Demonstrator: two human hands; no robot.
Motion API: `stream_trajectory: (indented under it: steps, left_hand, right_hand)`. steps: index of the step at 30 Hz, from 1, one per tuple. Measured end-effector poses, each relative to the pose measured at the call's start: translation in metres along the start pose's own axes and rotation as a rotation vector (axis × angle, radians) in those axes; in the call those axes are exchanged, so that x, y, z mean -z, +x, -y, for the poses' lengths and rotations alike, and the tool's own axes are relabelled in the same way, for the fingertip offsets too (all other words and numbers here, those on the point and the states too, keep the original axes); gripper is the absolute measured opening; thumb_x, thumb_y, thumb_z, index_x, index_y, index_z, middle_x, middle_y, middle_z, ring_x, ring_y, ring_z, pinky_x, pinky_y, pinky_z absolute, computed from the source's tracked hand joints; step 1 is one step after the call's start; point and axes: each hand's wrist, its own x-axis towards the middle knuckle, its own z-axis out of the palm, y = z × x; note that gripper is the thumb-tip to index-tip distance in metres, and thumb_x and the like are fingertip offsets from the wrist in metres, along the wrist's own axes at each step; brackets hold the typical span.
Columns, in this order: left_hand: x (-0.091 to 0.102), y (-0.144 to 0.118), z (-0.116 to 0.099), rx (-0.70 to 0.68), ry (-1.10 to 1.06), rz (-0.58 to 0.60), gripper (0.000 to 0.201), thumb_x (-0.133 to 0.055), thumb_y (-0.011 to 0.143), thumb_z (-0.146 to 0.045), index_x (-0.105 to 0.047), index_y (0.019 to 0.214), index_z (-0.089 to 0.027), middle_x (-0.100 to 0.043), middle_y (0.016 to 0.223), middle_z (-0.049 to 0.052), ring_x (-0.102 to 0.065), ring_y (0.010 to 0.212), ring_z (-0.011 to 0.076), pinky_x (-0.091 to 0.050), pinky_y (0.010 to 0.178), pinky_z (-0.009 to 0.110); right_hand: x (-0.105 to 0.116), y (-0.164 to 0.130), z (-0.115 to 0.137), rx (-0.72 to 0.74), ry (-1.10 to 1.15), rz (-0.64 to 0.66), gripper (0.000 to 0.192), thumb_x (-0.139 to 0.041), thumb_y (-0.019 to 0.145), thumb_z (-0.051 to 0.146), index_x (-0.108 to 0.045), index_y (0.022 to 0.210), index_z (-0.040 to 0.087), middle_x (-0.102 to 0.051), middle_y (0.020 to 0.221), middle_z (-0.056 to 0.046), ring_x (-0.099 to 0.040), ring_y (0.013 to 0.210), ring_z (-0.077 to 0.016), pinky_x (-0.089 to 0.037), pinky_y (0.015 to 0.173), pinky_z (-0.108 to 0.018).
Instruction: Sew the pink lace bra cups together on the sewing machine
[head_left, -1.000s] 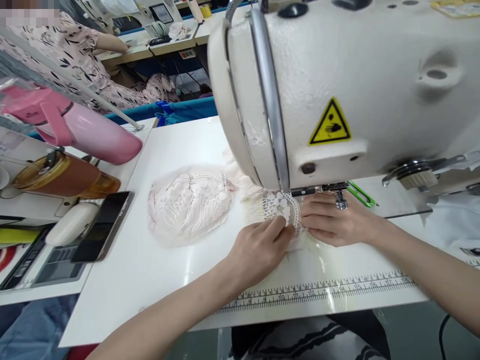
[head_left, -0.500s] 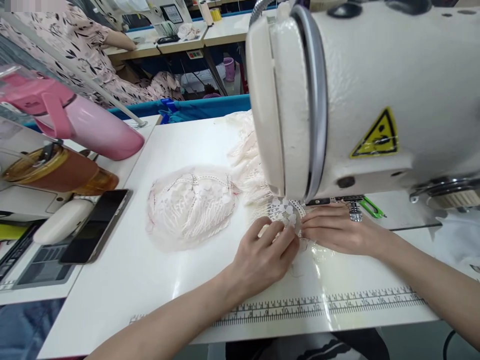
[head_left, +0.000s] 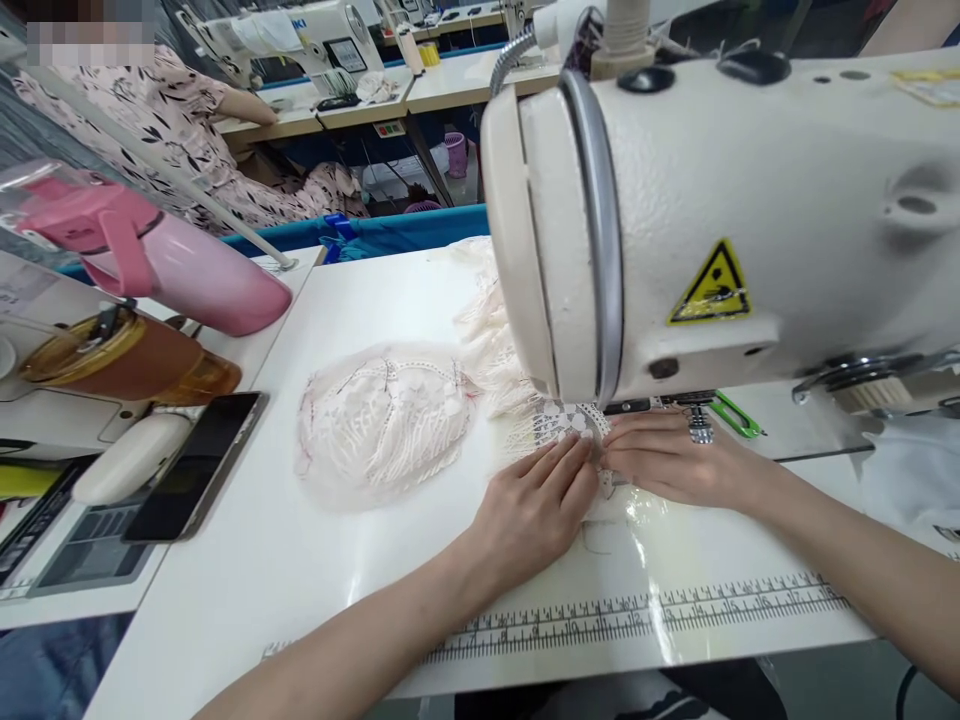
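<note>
At the far left, off the sewing surface, a pink flask (head_left: pixel 180 270) and an amber bottle (head_left: pixel 112 355) lie on their sides beside a dark phone (head_left: pixel 196 465). On the white sewing table (head_left: pixel 315 560), 1 finished-looking lace cup piece (head_left: pixel 382 420) lies flat, well apart from the hands, which suggests at least 1 unit is done. The lace strip (head_left: pixel 559 425) now in work runs from behind the sewing machine (head_left: pixel 720 220) forward to the needle area, so the seam appears partly made with length left to feed; the needle itself is hidden by the machine head. The left hand (head_left: pixel 536 510) lies palm down, forearm coming in diagonally from the lower left, fingers extended and pressed flat on the lace edge, pinning rather than gripping it. The right hand (head_left: pixel 664 460) comes in from the right, also flat, fingers together and resting on the fabric just under the machine head, fingertips touching those of the left hand. Neither hand is clenched. A green thread snip (head_left: pixel 733 415) lies just behind the right hand. A printed ruler strip (head_left: pixel 675 610) runs along the table's near edge. Another person in a patterned garment (head_left: pixel 187 130) sits at a machine in the background.
</note>
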Motion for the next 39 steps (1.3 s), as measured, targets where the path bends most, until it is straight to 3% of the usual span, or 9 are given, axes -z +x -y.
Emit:
stream_trajectory:
  steps: [9, 14, 21, 25, 30, 39]
  left_hand:
    - [-0.008, 0.002, 0.0, 0.007, 0.02, -0.029, 0.023, -0.043, 0.089, -0.002, -0.06, 0.103, -0.007, -0.067, 0.117, 0.015, -0.062, 0.113, 0.0214, -0.055, 0.094, 0.035]
    - [-0.007, 0.002, 0.001, 0.008, 0.0, -0.029, 0.021, -0.044, 0.09, -0.006, -0.06, 0.104, -0.006, -0.067, 0.117, 0.015, -0.063, 0.113, 0.0213, -0.055, 0.095, 0.034]
    - [-0.004, -0.001, 0.005, 0.07, -0.066, 0.036, 0.019, -0.044, 0.087, -0.011, -0.056, 0.101, -0.012, -0.064, 0.122, 0.015, -0.061, 0.115, 0.0225, -0.057, 0.089, 0.034]
    - [-0.004, -0.002, 0.008, 0.124, -0.067, 0.019, 0.015, -0.048, 0.085, -0.011, -0.055, 0.098, -0.014, -0.065, 0.12, 0.013, -0.064, 0.11, 0.022, -0.058, 0.089, 0.034]
    - [-0.005, -0.001, 0.013, 0.204, -0.051, 0.01, 0.026, -0.047, 0.078, -0.006, -0.055, 0.101, -0.015, -0.067, 0.116, 0.012, -0.067, 0.105, 0.0221, -0.059, 0.085, 0.033]
    - [-0.009, 0.0, 0.017, 0.228, -0.02, 0.011, 0.018, -0.049, 0.083, -0.008, -0.055, 0.1, -0.013, -0.067, 0.116, 0.013, -0.065, 0.108, 0.0231, -0.058, 0.089, 0.035]
  right_hand:
    - [0.006, 0.002, 0.002, -0.046, -0.281, 0.048, 0.011, -0.054, 0.087, 0.01, -0.056, 0.09, 0.02, -0.067, 0.08, 0.004, -0.064, 0.078, -0.0096, -0.053, 0.067, -0.024]
    - [0.007, 0.002, 0.004, -0.021, -0.275, -0.006, 0.015, -0.056, 0.087, 0.012, -0.059, 0.099, 0.02, -0.072, 0.089, 0.003, -0.065, 0.078, -0.0101, -0.052, 0.061, -0.025]
    - [-0.003, 0.005, 0.006, 0.006, -0.12, -0.045, 0.016, -0.058, 0.085, 0.008, -0.064, 0.098, 0.016, -0.073, 0.094, -0.001, -0.066, 0.092, -0.0163, -0.056, 0.081, -0.031]
    - [-0.012, 0.003, 0.007, -0.028, -0.145, 0.003, 0.019, -0.056, 0.087, 0.009, -0.068, 0.096, 0.021, -0.072, 0.093, -0.001, -0.064, 0.094, -0.0158, -0.055, 0.084, -0.03]
    - [-0.02, 0.003, 0.01, -0.058, -0.152, 0.048, 0.023, -0.053, 0.089, 0.011, -0.069, 0.097, 0.024, -0.072, 0.093, -0.001, -0.064, 0.096, -0.0157, -0.054, 0.085, -0.03]
    - [-0.022, 0.003, 0.007, -0.096, -0.126, 0.098, 0.027, -0.052, 0.087, 0.008, -0.067, 0.101, 0.026, -0.072, 0.097, 0.0, -0.064, 0.097, -0.0165, -0.054, 0.085, -0.031]
